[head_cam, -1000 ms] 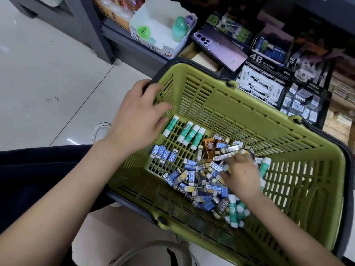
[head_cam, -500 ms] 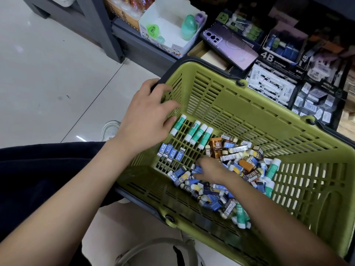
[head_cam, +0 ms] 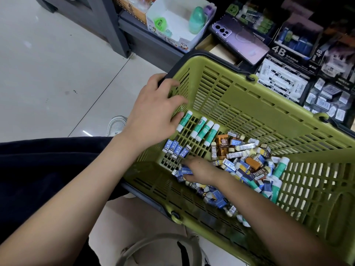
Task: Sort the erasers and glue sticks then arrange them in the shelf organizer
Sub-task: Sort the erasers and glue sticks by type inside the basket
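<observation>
Left hand (head_cam: 153, 114) lies open, fingers spread flat over the upper-left corner of the basket (head_cam: 288, 112). Right hand (head_cam: 203, 170), lower centre, pinches a blue-sleeved eraser (head_cam: 185, 171) between fingers and thumb.

Basket: olive plastic, slotted walls, grid floor.

On that floor, left of centre: four glue sticks (head_cam: 205, 129), smooth green cylinders with white caps, in a slanted row. Just below them, a row of erasers (head_cam: 175, 150): four small blue blocks side by side.

Right of centre: loose heap (head_cam: 249, 162) of paper-sleeved erasers in blue, brown and orange, with more glue sticks mixed in.

Shelf organizer (head_cam: 284, 79), upper right: dark cardboard trays holding wrapped erasers.
</observation>
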A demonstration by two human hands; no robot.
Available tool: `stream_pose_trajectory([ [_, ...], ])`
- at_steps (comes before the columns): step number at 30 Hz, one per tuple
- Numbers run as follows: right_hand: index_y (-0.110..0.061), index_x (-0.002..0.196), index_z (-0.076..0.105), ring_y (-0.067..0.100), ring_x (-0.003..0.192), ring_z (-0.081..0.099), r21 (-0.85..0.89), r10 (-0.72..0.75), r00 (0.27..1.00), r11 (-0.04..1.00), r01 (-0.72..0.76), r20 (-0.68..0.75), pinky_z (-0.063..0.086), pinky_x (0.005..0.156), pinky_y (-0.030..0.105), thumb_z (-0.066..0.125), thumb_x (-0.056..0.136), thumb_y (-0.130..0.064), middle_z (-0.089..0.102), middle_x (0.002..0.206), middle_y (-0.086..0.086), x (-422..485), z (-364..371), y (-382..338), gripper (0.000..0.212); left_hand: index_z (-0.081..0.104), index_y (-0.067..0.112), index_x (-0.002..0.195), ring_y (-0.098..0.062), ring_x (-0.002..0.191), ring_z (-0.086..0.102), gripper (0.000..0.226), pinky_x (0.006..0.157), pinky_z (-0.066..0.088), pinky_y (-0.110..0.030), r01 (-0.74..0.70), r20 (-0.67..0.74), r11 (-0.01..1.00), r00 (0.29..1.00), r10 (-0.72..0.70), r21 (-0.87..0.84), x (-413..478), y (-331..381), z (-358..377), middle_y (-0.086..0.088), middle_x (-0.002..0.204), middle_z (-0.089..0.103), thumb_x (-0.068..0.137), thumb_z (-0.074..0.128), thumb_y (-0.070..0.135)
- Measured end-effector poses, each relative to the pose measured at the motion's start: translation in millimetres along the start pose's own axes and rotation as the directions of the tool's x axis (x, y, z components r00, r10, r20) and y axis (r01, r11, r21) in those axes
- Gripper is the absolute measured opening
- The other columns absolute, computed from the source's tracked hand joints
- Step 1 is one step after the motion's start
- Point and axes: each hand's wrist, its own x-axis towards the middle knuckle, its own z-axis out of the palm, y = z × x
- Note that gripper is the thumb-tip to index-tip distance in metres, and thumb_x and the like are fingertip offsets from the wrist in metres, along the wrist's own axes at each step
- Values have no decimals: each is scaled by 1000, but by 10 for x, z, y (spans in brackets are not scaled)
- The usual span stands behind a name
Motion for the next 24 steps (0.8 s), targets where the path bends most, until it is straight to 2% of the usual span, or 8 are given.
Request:
stream_pose_trajectory([
  [2,-5,128,49,30,97,53,-15,19,999,1000,-18,31,36,70,30,56,92,-31,48,114,14,-29,25,-11,45,72,12,103,-47,119,42,28,93,43,-54,1,-2,1000,1000,-1,-3,-4,1,1,-17,122,58,76,70,20],
  [5,-4,122,53,25,89,50,-35,76,994,997,-73,77,32,69,28,56,93,-34,47,116,15,-9,-19,-64,42,72,11,103,-47,119,43,27,95,42,-54,1,-11,1000,1000,-1,-9,-4,3,-10,-17,121,59,77,71,19],
  [7,-4,122,53,24,93,50,-57,109,984,993,-102,139,41,76,31,57,92,-38,48,121,16,50,-90,-94,45,72,12,103,-46,119,43,26,97,40,-51,12,-19,999,1000,-13,-41,-4,-6,-19,-16,121,59,78,70,18],
  [10,-7,139,39,31,119,48,-12,128,972,992,-128,198,44,97,40,60,91,-36,44,136,15,111,-163,-104,60,73,14,104,-41,118,44,25,99,36,-43,50,-22,990,998,-53,-129,1,-33,-44,-12,120,59,80,68,19],
  [15,-5,141,38,29,125,47,255,244,969,940,-227,-38,40,99,34,61,90,-38,44,142,14,-26,-111,-65,65,73,12,102,-42,115,47,24,97,41,-46,40,-23,987,999,-44,-155,5,-39,-38,-13,118,61,78,72,14],
  [18,7,124,48,33,99,61,600,463,865,754,-269,-194,49,81,39,62,88,-42,59,118,25,5,-141,-214,63,73,11,100,-44,112,48,26,94,43,-48,16,-41,991,999,-22,-135,10,-31,-30,-14,116,62,74,75,11],
  [21,14,116,51,33,78,65,878,597,797,425,-220,-90,52,68,43,67,87,-34,57,107,33,208,-260,-458,58,73,11,99,-44,112,49,26,93,45,-50,-2,-58,991,998,-6,-135,13,-36,-22,-14,115,62,73,76,10],
  [24,-4,90,59,14,50,57,936,597,802,286,-205,-6,54,58,33,67,88,-27,61,77,13,406,-338,-621,24,73,12,99,-43,112,49,26,93,44,-48,-1,-61,989,998,-8,-145,5,-45,-17,-13,114,63,73,76,10],
])
